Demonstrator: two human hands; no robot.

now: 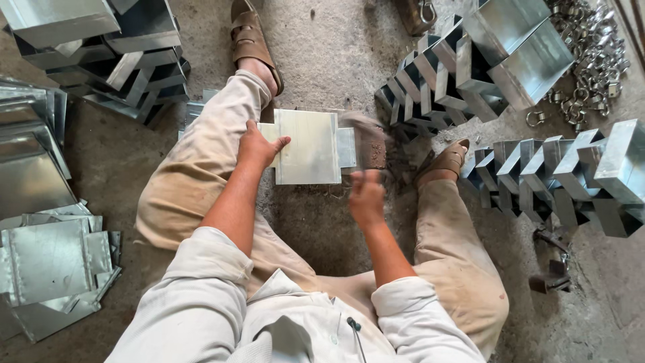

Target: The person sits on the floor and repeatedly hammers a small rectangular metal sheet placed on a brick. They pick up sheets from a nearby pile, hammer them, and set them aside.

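Down on the concrete floor (322, 47), sitting with legs spread wide. Between the knees, a flat metal sheet (308, 146) with small side tabs, lying on the floor. Left hand (259, 144) pressed on the sheet's left edge, thumb up on top, fingers spread over the metal, arm bent at the elbow and reaching forward. Right hand (366, 195) just past the sheet's lower right corner, blurred, fingers curled around a handle; above it a blurred brown hammer head (368, 138) over the sheet's right side. Too smeared to tell how tight that grip is. Right arm bent, elbow close to the body. Hands apart, one on each side of the sheet. Brown sandals (252, 40) on both feet. Rows of folded metal boxes (537, 171) on the right, more boxes (101, 40) stacked at the upper left. Flat cut sheets (50, 259) piled at the left. A heap of small metal rings (591, 60) at the upper right.
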